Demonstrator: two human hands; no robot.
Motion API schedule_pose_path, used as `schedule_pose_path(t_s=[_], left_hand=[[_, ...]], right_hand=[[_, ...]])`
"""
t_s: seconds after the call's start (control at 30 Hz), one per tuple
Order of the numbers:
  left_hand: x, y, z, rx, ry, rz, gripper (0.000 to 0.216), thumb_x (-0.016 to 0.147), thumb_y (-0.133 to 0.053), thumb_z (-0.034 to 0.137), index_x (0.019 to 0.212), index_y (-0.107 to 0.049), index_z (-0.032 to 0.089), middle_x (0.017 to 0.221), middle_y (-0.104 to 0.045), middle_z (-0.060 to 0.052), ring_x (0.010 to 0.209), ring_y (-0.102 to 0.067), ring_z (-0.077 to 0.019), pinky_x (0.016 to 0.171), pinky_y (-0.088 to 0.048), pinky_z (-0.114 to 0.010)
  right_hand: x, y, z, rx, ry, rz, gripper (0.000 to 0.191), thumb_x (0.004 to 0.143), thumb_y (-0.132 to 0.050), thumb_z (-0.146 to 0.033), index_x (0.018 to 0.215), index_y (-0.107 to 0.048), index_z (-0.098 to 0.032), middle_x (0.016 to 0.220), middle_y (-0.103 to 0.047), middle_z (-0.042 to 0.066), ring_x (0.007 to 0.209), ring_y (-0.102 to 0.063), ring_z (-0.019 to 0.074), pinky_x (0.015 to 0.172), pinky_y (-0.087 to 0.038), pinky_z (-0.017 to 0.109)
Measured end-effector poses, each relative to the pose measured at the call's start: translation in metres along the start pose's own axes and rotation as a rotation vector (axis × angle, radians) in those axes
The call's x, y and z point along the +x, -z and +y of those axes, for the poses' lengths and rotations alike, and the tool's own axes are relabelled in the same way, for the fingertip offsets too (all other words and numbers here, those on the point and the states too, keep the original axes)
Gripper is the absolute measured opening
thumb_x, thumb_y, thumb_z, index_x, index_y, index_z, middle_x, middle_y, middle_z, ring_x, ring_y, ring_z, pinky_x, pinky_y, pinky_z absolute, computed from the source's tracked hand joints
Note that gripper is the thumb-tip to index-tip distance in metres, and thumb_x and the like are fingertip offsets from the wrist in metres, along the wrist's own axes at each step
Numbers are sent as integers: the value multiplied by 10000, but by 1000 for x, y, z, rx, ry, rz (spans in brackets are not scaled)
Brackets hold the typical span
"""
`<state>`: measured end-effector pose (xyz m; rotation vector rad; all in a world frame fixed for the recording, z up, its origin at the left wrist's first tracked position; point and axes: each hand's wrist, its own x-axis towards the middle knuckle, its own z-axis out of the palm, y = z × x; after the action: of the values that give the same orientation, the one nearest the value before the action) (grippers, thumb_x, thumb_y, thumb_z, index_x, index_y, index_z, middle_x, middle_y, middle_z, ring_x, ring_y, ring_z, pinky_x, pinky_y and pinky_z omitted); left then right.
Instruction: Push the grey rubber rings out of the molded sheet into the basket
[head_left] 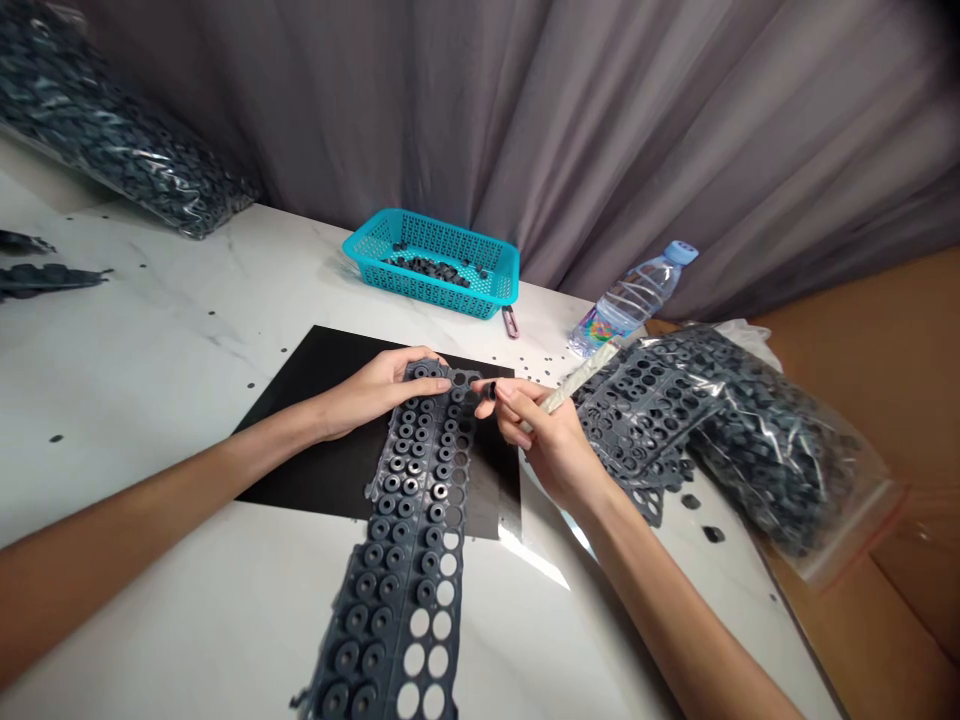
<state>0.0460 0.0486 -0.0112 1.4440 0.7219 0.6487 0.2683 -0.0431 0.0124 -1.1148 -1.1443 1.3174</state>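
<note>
The left hand point(390, 385) grips the far end of a dark grey sheet point(409, 520), thumb on top; the right hand point(517, 405) pinches a small black ring point(490, 390) just beside it, with a pale, wrapped stick point(581, 376) also held, slanting up and right. The sheet looks rubbery, ragged-edged and studded with rows of round, raised washers; round holes line its right side. Long and narrow, it runs from the hands toward the viewer, its near end angled slightly left, over a smooth black mat point(300, 435) and the glossy, marbled white desk point(225, 620). Beyond sits a perforated turquoise plastic basket point(431, 296) containing dark pieces; rightward are punched sheets point(637, 400) and a clear bag point(780, 450) of dark parts.
</note>
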Motion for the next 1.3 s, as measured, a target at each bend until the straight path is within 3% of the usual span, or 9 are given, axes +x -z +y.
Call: schedule_pose_path(t_s=[0.27, 0.33, 0.43, 0.53, 0.63, 0.83, 1.07, 1.23, 1.3], left_hand=[[1, 1, -2, 9, 11, -10, 384, 891, -813, 479, 1118, -699, 191, 1061, -722, -41, 1018, -677, -228, 886, -497, -338], [1, 1, -2, 28, 7, 0, 392, 896, -805, 489, 1129, -693, 195, 1043, -719, -37, 1002, -679, -225, 886, -503, -339], [2, 1, -5, 108, -47, 26, 389, 918, -771, 511, 1132, -679, 199, 1022, -702, -32, 976, -670, -224, 893, -511, -349], [5, 3, -8, 273, -160, 81, 364, 942, -734, 510, 1126, -680, 201, 1046, -686, -35, 983, -643, -219, 923, -499, -349], [10, 9, -13, 391, -219, 154, 360, 952, -709, 511, 1147, -673, 211, 1111, -693, -45, 1034, -639, -230, 975, -485, -362], [30, 25, -22, 530, -215, 232, 386, 939, -698, 521, 1197, -634, 242, 1153, -703, -42, 994, -671, -237, 948, -509, -382], [53, 25, -14, 748, -300, 249, 318, 1001, -643, 433, 1251, -577, 248, 1180, -696, -48, 1070, -663, -252, 1028, -503, -430], [29, 15, -7, 1046, -353, 397, 362, 1035, -603, 436, 1299, -610, 188, 1379, -552, -155, 1351, -484, -357, 1168, -413, -541], [6, 6, -5, 1138, -350, 364, 395, 1053, -575, 479, 1321, -621, 193, 1395, -558, -151, 1366, -474, -352, 1185, -408, -541]], right_hand=[[1, 5, 3, -140, 33, 87, 342, 933, -755, -514, 805, -780, -199, 822, -792, 68, 532, -280, 121, 520, -253, 304], [2, 18, 0, -384, 105, 175, 352, 948, -729, -533, 831, -800, -209, 813, -790, 71, 547, -373, 142, 541, -284, 312], [1, 45, -10, -966, 246, 408, 322, 971, -695, -510, 882, -839, -236, 765, -759, 68, 654, -548, 206, 613, -316, 332], [-3, 72, -20, -1391, 213, 518, 263, 980, -681, -453, 920, -849, -261, 868, -781, 96, 811, -630, 283, 620, -271, 338], [-6, 89, -28, -1573, 132, 542, 173, 956, -701, -365, 946, -851, -279, 925, -786, 109, 939, -657, 327, 615, -260, 336], [-7, 97, -31, -1683, -3, 505, 138, 930, -695, -261, 961, -827, -288, 957, -797, 72, 983, -660, 303, 618, -300, 321], [-5, 99, -25, -1663, -7, 446, 126, 919, -715, -281, 996, -812, -302, 1058, -816, 20, 985, -665, 275, 617, -312, 304], [-5, 97, -21, -1680, 60, 454, 193, 988, -665, -403, 976, -804, -268, 1008, -803, 46, 928, -671, 272, 589, -265, 311], [-5, 94, -19, -1701, 133, 504, 285, 1036, -598, -432, 956, -789, -236, 976, -786, 71, 910, -662, 270, 583, -244, 320]])
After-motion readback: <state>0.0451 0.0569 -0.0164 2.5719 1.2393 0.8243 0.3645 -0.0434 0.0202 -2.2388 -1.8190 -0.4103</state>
